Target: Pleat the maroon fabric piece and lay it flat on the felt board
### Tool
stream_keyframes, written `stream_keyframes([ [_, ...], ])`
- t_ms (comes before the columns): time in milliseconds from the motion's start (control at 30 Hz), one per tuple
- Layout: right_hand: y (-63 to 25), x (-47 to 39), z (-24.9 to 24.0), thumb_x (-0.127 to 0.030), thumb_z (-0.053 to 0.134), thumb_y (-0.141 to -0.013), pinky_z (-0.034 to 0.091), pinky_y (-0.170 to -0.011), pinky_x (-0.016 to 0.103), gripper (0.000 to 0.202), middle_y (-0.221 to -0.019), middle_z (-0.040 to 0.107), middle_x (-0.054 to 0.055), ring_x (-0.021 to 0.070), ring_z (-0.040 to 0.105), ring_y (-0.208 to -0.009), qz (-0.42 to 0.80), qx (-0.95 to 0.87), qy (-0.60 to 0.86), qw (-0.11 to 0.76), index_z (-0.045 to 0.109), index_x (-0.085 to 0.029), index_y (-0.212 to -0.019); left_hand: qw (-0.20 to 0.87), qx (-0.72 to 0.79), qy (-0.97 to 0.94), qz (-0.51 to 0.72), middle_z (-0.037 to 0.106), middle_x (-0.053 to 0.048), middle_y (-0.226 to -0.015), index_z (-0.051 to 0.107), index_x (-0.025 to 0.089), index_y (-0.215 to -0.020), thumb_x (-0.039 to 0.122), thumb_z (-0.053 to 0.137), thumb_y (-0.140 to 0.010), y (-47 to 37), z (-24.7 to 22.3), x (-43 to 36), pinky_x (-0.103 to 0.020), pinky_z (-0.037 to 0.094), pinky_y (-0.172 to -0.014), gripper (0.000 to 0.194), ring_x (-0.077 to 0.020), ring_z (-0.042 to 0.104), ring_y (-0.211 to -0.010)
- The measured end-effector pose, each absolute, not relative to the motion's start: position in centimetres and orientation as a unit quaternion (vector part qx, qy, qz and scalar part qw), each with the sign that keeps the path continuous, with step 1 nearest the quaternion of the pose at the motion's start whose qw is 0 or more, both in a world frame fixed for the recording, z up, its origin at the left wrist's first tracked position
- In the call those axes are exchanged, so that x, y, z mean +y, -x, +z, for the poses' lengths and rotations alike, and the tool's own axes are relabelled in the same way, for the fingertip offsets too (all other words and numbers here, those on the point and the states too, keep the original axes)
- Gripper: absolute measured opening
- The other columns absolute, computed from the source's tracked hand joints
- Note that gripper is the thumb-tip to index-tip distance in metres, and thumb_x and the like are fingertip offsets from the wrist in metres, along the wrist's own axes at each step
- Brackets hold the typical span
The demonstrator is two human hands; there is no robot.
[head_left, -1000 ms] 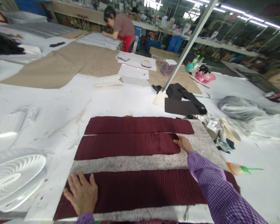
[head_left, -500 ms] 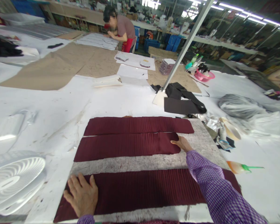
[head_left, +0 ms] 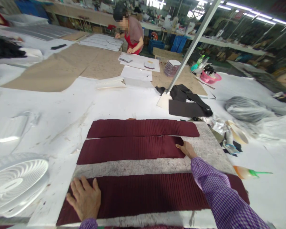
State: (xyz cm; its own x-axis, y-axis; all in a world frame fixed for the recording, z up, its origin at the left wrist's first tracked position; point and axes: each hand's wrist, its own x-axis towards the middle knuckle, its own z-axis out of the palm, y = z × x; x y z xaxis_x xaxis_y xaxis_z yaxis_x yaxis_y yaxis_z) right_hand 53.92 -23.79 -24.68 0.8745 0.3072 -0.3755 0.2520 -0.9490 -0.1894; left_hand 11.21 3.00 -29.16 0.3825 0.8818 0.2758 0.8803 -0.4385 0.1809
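Observation:
Three rows of overlapping maroon fabric pieces lie fanned out on a stained grey board [head_left: 133, 168]. My left hand [head_left: 86, 197] rests with fingers spread on the left end of the near row of maroon fabric pieces [head_left: 152, 194]. At the right end of the middle row of maroon fabric pieces [head_left: 124, 148], my right hand [head_left: 187, 149] pinches the rounded edge of the top piece between thumb and fingers. The far row of maroon fabric pieces [head_left: 143, 128] lies just beyond, touched by neither hand. My right sleeve covers part of the near row.
White plastic basket [head_left: 39, 171] at left; slanting metal pole [head_left: 193, 44] with black fabric strips [head_left: 189, 108] at its base. On the right are a tape roll [head_left: 238, 133], an orange bottle with green nozzle [head_left: 243, 172] and plastic bags [head_left: 271, 124]. A co-worker [head_left: 135, 31] stands across the table.
Both my hands stay in place on the fabric, and the view shifts slightly. The co-worker has straightened somewhat and moved right, one hand now down by the white sheet.

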Motion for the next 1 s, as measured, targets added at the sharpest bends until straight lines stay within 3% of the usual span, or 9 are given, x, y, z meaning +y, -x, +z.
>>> stream_keyframes([
  [200,-54.2,-23.9,-25.0,-0.039,0.057,-0.09,0.052,-0.084,0.042,0.034,-0.11,0.063,0.008,0.0204,0.063,-0.096,0.205,-0.149,0.966,0.05,0.058,-0.015,-0.115,0.002,0.531,-0.831,0.165,0.036,-0.03,-0.144,0.032,0.004,-0.141,0.037,0.045,-0.09,-11.3,-29.1,3.0,-0.061,0.022,-0.108,0.061,-0.0384,0.029,-0.138],
  [533,-54.0,-23.4,-25.8,-0.042,0.057,-0.09,0.053,-0.073,0.035,0.031,-0.096,0.065,0.005,0.0164,0.064,-0.082,0.199,-0.137,0.97,0.013,0.061,-0.014,-0.102,0.017,0.533,-0.828,0.174,0.034,-0.029,-0.146,0.031,0.006,-0.142,0.038,0.043,-0.09,-11.2,-29.1,3.0,-0.061,0.02,-0.109,0.062,-0.0381,0.027,-0.139],
  [667,-52.9,-23.3,-24.4,-0.042,0.058,-0.089,0.05,-0.082,0.042,0.038,-0.11,0.06,0.009,0.0218,0.06,-0.095,0.121,-0.172,0.978,0.015,0.056,-0.014,-0.115,0.016,0.532,-0.828,0.178,0.034,-0.028,-0.146,0.03,0.006,-0.142,0.037,0.043,-0.09,-11.3,-29.1,3.0,-0.062,0.02,-0.109,0.062,-0.0381,0.027,-0.139],
  [767,-52.6,-22.2,-22.9,-0.037,0.056,-0.09,0.041,-0.094,0.049,0.038,-0.123,0.053,0.012,0.0267,0.052,-0.111,0.07,-0.248,0.966,0.026,0.052,-0.016,-0.122,0.01,0.532,-0.829,0.173,0.034,-0.029,-0.146,0.031,0.006,-0.142,0.037,0.044,-0.09,-11.3,-29.2,3.0,-0.061,0.021,-0.109,0.062,-0.0381,0.028,-0.138],
  [900,-53.2,-18.6,-22.1,-0.03,0.057,-0.091,0.044,-0.091,0.043,0.022,-0.11,0.062,0.006,0.0213,0.057,-0.103,0.129,-0.426,0.894,0.048,0.061,-0.017,-0.107,0.006,0.533,-0.829,0.171,0.033,-0.029,-0.146,0.03,0.006,-0.142,0.037,0.045,-0.09,-11.3,-29.3,3.1,-0.061,0.021,-0.108,0.062,-0.0381,0.028,-0.138],
  [1000,-53.8,-15.5,-22.2,-0.029,0.057,-0.091,0.045,-0.092,0.044,0.02,-0.109,0.063,0.005,0.0208,0.058,-0.102,0.165,-0.514,0.84,0.052,0.062,-0.016,-0.106,0.01,0.531,-0.829,0.176,0.033,-0.028,-0.147,0.029,0.007,-0.143,0.037,0.045,-0.09,-11.2,-29.5,3.1,-0.061,0.02,-0.108,0.063,-0.0377,0.027,-0.139],
])
